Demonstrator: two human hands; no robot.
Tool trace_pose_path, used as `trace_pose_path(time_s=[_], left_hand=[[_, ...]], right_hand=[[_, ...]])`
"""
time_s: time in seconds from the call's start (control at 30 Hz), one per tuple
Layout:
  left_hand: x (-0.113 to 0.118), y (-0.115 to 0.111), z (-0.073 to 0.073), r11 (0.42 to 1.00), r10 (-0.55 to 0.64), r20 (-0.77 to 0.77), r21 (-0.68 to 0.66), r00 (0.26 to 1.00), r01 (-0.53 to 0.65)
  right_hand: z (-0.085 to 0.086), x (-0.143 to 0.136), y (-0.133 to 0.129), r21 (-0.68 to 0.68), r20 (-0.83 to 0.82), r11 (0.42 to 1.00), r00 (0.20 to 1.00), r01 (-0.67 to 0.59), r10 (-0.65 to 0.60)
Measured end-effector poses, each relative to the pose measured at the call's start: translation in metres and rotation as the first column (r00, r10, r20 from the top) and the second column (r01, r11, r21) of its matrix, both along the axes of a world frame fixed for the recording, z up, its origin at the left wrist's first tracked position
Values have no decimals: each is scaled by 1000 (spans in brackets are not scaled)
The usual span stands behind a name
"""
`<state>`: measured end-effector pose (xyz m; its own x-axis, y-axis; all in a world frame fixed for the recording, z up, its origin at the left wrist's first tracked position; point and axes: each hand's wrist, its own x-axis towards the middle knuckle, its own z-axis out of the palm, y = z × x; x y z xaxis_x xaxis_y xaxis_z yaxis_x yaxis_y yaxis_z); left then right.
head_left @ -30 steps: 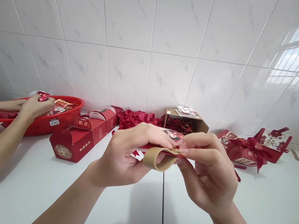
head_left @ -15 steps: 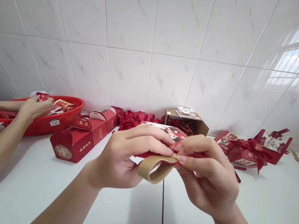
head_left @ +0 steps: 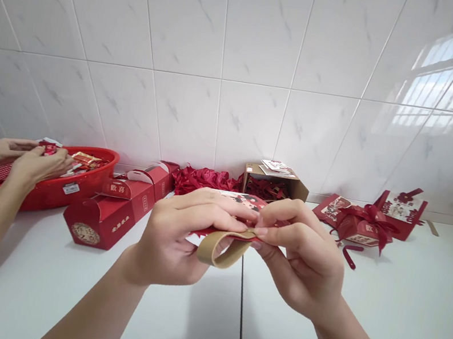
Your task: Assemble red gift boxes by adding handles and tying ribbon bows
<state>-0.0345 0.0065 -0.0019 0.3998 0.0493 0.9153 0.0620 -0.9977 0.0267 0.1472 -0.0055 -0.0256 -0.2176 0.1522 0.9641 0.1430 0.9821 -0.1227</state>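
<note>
My left hand (head_left: 178, 236) and my right hand (head_left: 305, 258) meet in front of me, raised above the table. Between them is a red printed gift package (head_left: 243, 199) with cartoon figures, mostly hidden behind my fingers. A gold strap (head_left: 208, 249) hangs in a loop on its near side. My left hand is closed around the package's left part, its fingers laid over the top. With thumb and fingertips, my right hand pinches the end of the gold strap against the red edge.
At left, another person's hands (head_left: 39, 161) hold a small red-and-white packet over a red basket (head_left: 94, 179) of wrapped sweets. Red boxes (head_left: 108, 216), red shredded filler (head_left: 202, 182) and a cardboard box (head_left: 299, 190) line the wall. A ribboned red box (head_left: 367, 227) stands right.
The view has shifted slightly to the right. My hands keep the same grip on the package and strap. The other person's two hands have come together at the small packet.
</note>
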Motion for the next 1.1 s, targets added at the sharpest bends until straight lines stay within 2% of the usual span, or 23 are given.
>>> trace_pose_path(time_s=[0.13, 0.2, 0.3, 0.4, 0.47, 0.53, 0.63, 0.77, 0.97, 1.03, 1.1], left_hand=[[1, 0, 1, 998, 36, -18, -47, 999, -37], [1, -1, 3, 989, 60, -42, -129, 997, -65], [-2, -3, 8, 947, 95, -128, -294, 987, -129], [-6, -5, 12, 855, 150, -213, -462, 965, -235], [-9, -7, 13, 802, 185, -205, -534, 961, -268], [-9, -9, 14, 779, 208, -162, -568, 965, -264], [-6, -11, 14, 753, 212, -138, -608, 967, -252], [-1, -12, 13, 766, 204, -151, -590, 967, -254], [4, -10, 7, 810, 192, -164, -531, 968, -251], [5, -9, 5, 812, 179, -192, -524, 965, -255], [5, -10, 4, 812, 168, -228, -520, 959, -266]], right_hand=[[2, 0, 4, -2, -26, 1000, 1000, 1, -1], [3, 0, 6, -39, -26, 999, 1000, -1, 0], [3, 0, 7, -170, -20, 985, 999, 22, -25], [2, 0, 5, -352, -13, 934, 997, 67, -76], [2, 0, 4, -477, 4, 876, 997, 74, -82], [2, -1, 2, -566, 18, 822, 998, 64, -65], [4, -2, 0, -630, 37, 775, 999, 48, -32], [5, -5, -1, -675, 77, 736, 997, 50, 3], [5, -6, 1, -613, 198, 781, 980, 120, 5], [6, -4, 1, -633, 243, 761, 970, 137, 27], [6, -2, 1, -684, 277, 714, 959, 149, 66]])
